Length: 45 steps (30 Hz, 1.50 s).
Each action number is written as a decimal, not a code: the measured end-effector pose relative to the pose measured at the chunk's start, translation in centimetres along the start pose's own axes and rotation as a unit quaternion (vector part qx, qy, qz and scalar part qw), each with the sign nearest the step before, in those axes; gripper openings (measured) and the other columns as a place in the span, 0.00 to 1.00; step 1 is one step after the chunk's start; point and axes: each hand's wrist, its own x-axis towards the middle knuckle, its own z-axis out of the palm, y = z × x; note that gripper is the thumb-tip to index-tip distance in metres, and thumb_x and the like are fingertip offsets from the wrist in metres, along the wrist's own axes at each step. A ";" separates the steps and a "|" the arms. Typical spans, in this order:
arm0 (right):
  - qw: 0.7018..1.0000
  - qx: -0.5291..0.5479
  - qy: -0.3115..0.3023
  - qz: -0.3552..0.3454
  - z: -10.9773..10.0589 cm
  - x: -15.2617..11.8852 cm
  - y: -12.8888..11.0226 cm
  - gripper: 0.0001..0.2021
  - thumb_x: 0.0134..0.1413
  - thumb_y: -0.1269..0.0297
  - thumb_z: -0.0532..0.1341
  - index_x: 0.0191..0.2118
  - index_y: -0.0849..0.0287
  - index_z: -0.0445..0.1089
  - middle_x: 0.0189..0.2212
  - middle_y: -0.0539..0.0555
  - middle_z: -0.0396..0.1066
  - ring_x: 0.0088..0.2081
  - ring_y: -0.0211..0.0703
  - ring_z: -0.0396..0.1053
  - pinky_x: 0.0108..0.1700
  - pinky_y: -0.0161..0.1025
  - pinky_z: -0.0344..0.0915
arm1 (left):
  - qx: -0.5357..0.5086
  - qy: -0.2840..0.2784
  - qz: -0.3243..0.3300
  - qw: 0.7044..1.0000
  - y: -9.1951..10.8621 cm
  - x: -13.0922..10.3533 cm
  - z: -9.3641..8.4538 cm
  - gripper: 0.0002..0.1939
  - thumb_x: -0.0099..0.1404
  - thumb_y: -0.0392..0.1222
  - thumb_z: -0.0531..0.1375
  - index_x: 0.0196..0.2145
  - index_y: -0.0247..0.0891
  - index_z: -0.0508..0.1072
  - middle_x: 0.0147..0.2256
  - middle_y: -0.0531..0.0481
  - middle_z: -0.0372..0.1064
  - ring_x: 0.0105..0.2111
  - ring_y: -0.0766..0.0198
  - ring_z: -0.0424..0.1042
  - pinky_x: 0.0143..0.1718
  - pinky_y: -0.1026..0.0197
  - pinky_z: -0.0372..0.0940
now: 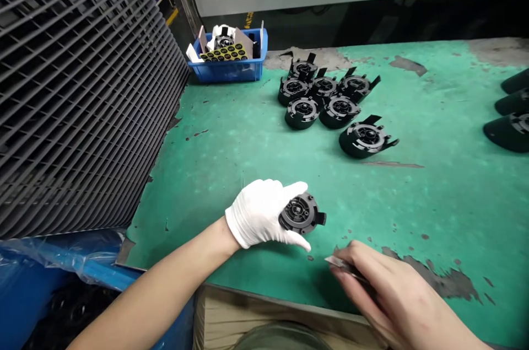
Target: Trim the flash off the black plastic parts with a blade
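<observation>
My left hand (pixel 264 212), in a white glove, is wrapped round a round black part (pixel 298 214) above the green mat (pixel 223 151). The part faces up, with a tab on its right side. My bare right hand (pixel 376 278) is closed on a thin knife-like tool (pixel 339 263), whose pale pointed tip is aimed toward the left. The tool is apart from the black part. Farther back stand several similar round black parts with upright tabs, the nearest of them (pixel 366 138) slightly separate from the rest.
A blue bin (pixel 229 70) with cards, a yellow sticker sheet and parts is at the back left. A grey grid rack (pixel 82 91) rises at the left. More black parts (pixel 510 132) lie at the right edge. A plastic-lined blue container (pixel 78 264) sits lower left.
</observation>
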 end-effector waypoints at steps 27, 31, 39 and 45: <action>0.975 -0.221 0.032 0.013 -0.3 -0.6 1.2 0.16 0.98 0.58 0.57 0.68 0.57 0.79 0.38 0.49 0.76 0.31 0.40 0.79 0.34 0.42 0.70 | -0.203 -0.081 -0.082 0.972 -0.3 1.3 -0.5 0.58 0.48 0.93 0.85 0.56 0.44 0.83 0.63 0.29 0.89 0.64 0.28 0.91 0.69 0.30 0.86; 0.969 -0.244 0.029 -0.014 -1.0 -0.3 1.7 0.16 0.98 0.59 0.55 0.65 0.57 0.79 0.36 0.48 0.74 0.29 0.39 0.75 0.31 0.43 0.65 | -0.273 -0.080 -0.074 0.956 -0.2 1.3 0.0 0.58 0.51 0.88 0.88 0.63 0.45 0.85 0.64 0.33 0.91 0.63 0.31 0.93 0.70 0.34 0.87; 0.967 -0.252 0.023 -0.039 -1.2 0.8 2.0 0.14 0.95 0.66 0.55 0.65 0.59 0.78 0.34 0.48 0.71 0.28 0.40 0.72 0.29 0.43 0.61 | -0.214 -0.142 -0.025 0.966 -0.4 2.3 -0.9 0.61 0.63 0.88 0.82 0.76 0.41 0.82 0.63 0.32 0.91 0.65 0.29 0.92 0.73 0.31 0.85; 0.972 -0.231 -0.001 -0.028 -1.7 0.6 1.6 0.18 0.88 0.71 0.56 0.70 0.57 0.77 0.35 0.51 0.74 0.28 0.43 0.72 0.25 0.44 0.60 | -0.218 -0.165 -0.020 0.962 -0.1 2.9 -1.7 0.49 0.69 0.85 0.80 0.67 0.42 0.87 0.59 0.36 0.92 0.59 0.33 0.94 0.67 0.36 0.86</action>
